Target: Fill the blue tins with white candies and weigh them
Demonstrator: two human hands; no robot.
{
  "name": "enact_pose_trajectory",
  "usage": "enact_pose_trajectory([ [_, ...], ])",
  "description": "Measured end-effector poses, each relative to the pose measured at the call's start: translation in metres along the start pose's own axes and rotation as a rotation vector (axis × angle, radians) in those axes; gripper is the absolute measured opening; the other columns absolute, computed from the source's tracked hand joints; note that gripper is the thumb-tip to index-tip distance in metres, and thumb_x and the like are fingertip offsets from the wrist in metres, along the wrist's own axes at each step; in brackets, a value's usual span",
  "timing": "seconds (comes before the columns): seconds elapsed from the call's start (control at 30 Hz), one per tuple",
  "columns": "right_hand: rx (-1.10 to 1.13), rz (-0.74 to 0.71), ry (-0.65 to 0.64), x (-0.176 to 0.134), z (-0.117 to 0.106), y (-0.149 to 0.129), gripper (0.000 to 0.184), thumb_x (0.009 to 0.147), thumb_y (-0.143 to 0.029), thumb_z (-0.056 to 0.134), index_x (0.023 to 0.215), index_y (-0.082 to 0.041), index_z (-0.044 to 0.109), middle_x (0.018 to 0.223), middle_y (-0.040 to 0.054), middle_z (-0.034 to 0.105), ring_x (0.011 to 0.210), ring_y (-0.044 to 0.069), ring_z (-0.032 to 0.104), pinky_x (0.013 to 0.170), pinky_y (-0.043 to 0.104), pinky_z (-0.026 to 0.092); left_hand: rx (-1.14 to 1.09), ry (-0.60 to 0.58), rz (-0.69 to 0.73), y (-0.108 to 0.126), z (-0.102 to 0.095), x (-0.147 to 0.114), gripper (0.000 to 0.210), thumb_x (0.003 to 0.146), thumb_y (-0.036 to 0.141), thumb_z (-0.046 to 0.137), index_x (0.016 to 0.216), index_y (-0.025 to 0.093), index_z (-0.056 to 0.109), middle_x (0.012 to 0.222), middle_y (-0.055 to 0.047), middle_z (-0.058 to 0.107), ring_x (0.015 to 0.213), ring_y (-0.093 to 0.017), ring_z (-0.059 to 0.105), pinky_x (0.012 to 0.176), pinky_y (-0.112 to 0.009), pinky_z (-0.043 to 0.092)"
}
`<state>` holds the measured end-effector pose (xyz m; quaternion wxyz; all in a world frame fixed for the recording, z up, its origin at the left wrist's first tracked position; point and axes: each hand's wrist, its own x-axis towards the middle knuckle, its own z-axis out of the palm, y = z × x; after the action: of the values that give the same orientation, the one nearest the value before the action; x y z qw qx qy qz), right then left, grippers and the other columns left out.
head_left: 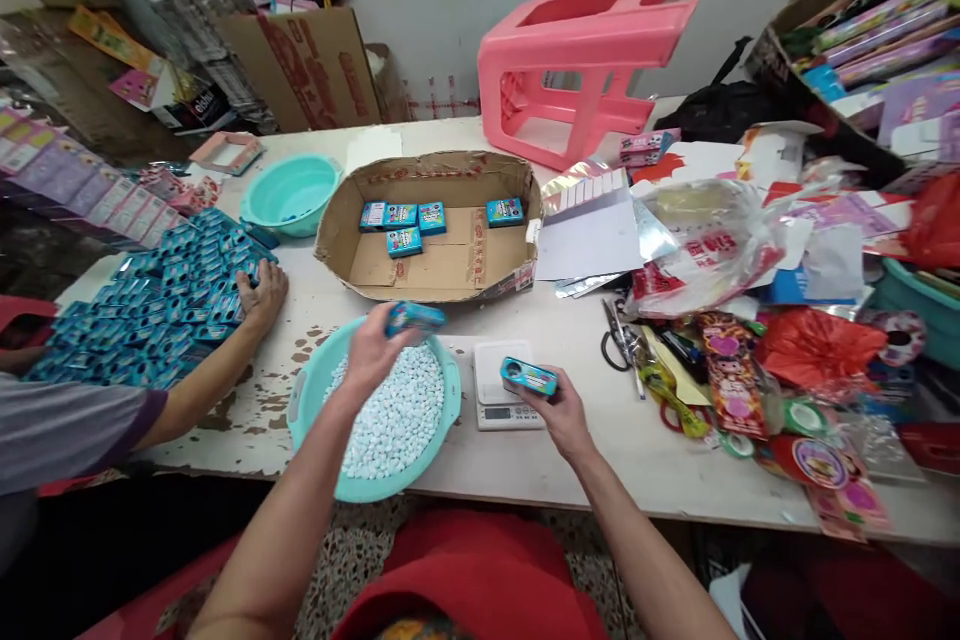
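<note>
My left hand (372, 352) is closed around a small blue box (415, 319), held above the back rim of a turquoise basin (301, 398). Small white candy-like pieces (394, 415) fill much of that basin. Over the white digital scale (491, 360), my right hand (561, 412) grips another blue box (529, 376), which has a round dark hole on its upper face. Whether this box touches the scale I cannot tell. Behind both hands stands a low cardboard tray (427, 285) with several blue boxes (405, 241) inside.
At left, a co-worker's hand (262, 295) rests at a large heap of blue boxes (150, 305). A second turquoise basin (292, 190) stands behind. A pink stool (570, 45) lies on its side at the back. Scissors (615, 335), plastic bags and packaging clutter the right.
</note>
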<state>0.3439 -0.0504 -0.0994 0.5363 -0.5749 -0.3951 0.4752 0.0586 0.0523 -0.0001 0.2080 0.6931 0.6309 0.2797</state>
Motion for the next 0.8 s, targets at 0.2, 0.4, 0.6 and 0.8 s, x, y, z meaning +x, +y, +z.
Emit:
enact_pose_trajectory([
  [0.2,-0.104,-0.026,-0.08,0.039,0.029,0.02,0.046,0.057,-0.041,0.079,0.093,-0.021,0.059,0.095,0.0029,0.064,0.089,0.021,0.06,0.084,0.038,0.046,0.484,0.254,-0.292,-0.113,-0.081,0.006,0.041,0.077,0.038,0.052,0.112,0.016,0.053,0.109,-0.015,0.059,0.102,-0.031,0.056,0.08,-0.037,0.044],
  [0.4,-0.2,-0.033,-0.021,0.023,0.016,0.011,0.065,0.054,-0.037,0.082,0.112,-0.024,0.056,0.124,0.0074,0.055,0.117,0.026,0.05,0.101,0.046,0.038,0.506,0.077,-0.591,-0.232,-0.084,0.021,0.042,0.072,0.038,0.055,0.102,0.008,0.054,0.102,-0.026,0.06,0.091,-0.039,0.059,0.068,-0.044,0.043],
  [0.6,-0.228,0.058,0.131,-0.013,-0.015,0.017,0.052,0.069,-0.042,0.072,0.113,-0.022,0.054,0.12,0.0116,0.056,0.113,0.027,0.053,0.095,0.048,0.044,0.449,0.108,-0.651,-0.287,-0.064,0.025,0.045,0.075,0.036,0.055,0.112,0.012,0.046,0.118,-0.024,0.052,0.106,-0.042,0.053,0.076,-0.052,0.043],
  [0.8,-0.246,0.153,0.272,-0.042,-0.034,0.037,0.052,0.067,-0.047,0.072,0.109,-0.02,0.057,0.108,0.0115,0.062,0.106,0.027,0.057,0.089,0.047,0.047,0.508,0.286,-0.489,-0.225,-0.063,0.016,0.055,0.075,0.04,0.061,0.123,0.023,0.041,0.131,-0.008,0.044,0.122,-0.038,0.036,0.095,-0.058,0.035],
])
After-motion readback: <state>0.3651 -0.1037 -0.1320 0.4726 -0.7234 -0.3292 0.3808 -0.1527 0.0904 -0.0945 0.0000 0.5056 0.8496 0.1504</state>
